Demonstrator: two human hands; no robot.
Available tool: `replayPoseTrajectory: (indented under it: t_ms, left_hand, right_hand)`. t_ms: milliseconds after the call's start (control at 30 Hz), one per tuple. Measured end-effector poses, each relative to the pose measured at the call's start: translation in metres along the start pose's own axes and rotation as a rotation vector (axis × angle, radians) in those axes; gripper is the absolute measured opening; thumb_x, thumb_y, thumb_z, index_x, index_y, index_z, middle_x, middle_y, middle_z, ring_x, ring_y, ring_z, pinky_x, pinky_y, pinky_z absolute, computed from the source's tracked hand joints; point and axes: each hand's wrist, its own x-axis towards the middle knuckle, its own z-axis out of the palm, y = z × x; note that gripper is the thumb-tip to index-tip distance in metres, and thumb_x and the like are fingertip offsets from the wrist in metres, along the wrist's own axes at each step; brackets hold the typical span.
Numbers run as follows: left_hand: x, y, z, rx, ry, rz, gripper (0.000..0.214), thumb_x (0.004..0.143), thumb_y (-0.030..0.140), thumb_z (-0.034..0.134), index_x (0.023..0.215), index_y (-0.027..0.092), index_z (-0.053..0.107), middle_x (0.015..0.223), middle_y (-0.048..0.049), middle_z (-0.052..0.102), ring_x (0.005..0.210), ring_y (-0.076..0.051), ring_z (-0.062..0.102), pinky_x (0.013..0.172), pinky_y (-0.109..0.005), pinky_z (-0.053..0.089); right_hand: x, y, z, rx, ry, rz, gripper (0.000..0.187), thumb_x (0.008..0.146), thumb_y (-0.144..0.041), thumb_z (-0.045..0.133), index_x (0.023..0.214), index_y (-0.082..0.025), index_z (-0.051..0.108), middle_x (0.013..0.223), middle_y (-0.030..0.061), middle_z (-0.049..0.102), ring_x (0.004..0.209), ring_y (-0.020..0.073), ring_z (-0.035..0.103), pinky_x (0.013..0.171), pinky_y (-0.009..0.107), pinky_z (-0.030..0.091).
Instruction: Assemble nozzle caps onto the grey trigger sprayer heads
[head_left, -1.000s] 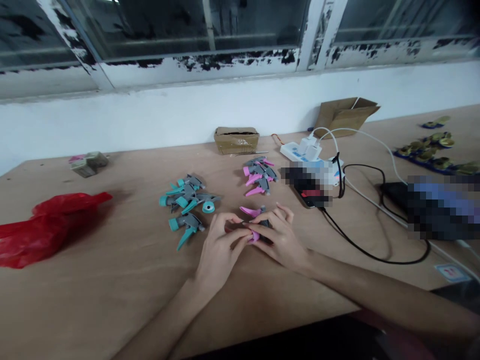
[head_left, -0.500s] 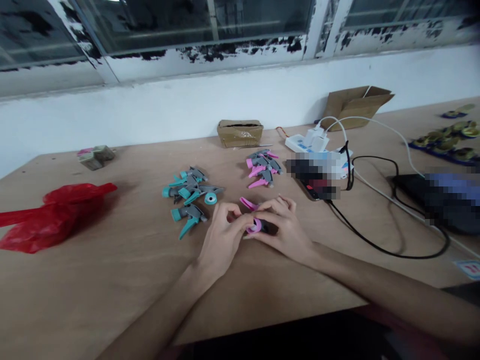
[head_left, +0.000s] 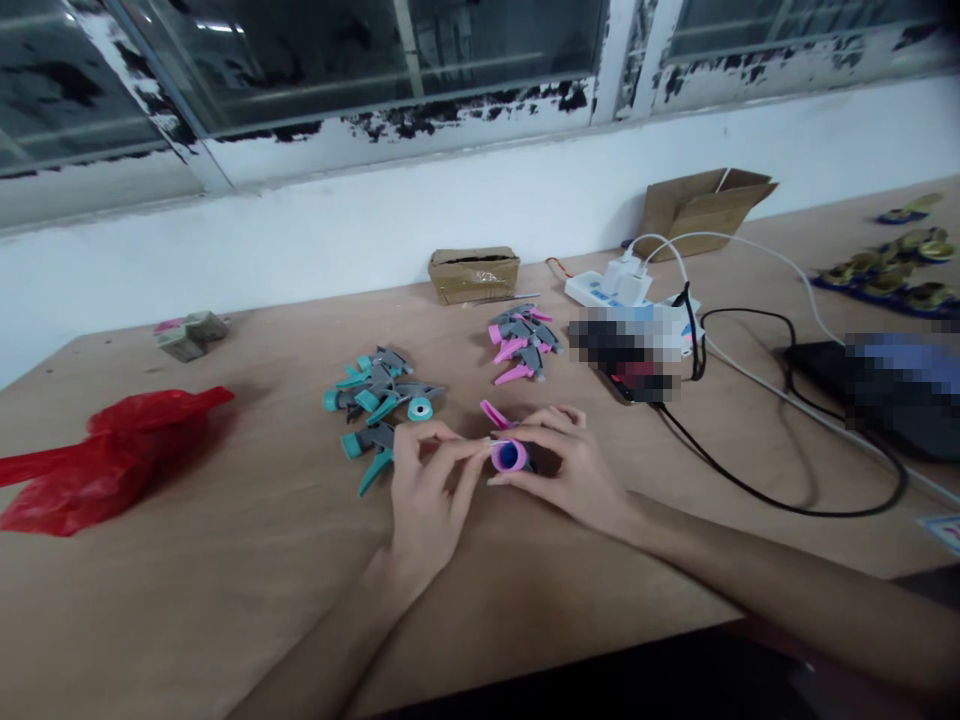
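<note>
My right hand point(head_left: 564, 468) is closed round a pink-and-grey spray trigger head point(head_left: 510, 452); its round pink collar with a blue centre faces me and its pink lever sticks up to the left. My left hand point(head_left: 427, 492) is beside it, fingers curled in a pinch with the tips touching the collar's left side. A pile of teal-and-grey trigger heads point(head_left: 379, 395) lies just beyond my left hand. Farther back lies a pile of pink-and-grey trigger heads point(head_left: 521, 345).
A red plastic bag point(head_left: 105, 455) lies at the left on the wooden table point(head_left: 225, 560). A small cardboard box point(head_left: 474, 273), an open carton point(head_left: 701, 208), a white power strip point(head_left: 619, 290) with cables point(head_left: 757, 490), and gold caps point(head_left: 889, 270) sit behind and right.
The trigger head has turned so its pink collar now faces me. My left fingers have shifted from over the part to its left side. The view tilted slightly.
</note>
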Motion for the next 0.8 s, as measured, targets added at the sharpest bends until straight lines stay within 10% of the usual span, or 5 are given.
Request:
replayPoseTrajectory:
  t_ms: [367, 800]
  left_hand:
    - [0.0005, 0.0003, 0.0002, -0.133, -0.281, 0.064, 0.022, 0.084, 0.008, 0.054, 0.097, 0.024, 0.063, 0.092, -0.0025, 0.048, 0.086, -0.014, 0.05, 0.071, -0.027, 0.047]
    - [0.0012, 0.0019, 0.0067, -0.403, -0.412, -0.407, 0.007, 0.08, 0.027, 0.062, 0.082, 0.022, 0.067, 0.09, -0.002, 0.055, 0.083, -0.014, 0.056, 0.072, -0.027, 0.046]
  right_hand:
    - [0.002, 0.0011, -0.0035, 0.079, -0.003, 0.068, 0.031, 0.068, -0.04, 0.072, 0.094, -0.027, 0.063, 0.088, -0.0012, 0.067, 0.088, 0.017, 0.059, 0.087, 0.038, 0.03]
    - [-0.0007, 0.0026, -0.0022, 0.028, -0.003, 0.016, 0.024, 0.072, -0.039, 0.069, 0.092, -0.026, 0.065, 0.086, -0.0016, 0.066, 0.086, 0.0157, 0.06, 0.087, 0.037, 0.031]
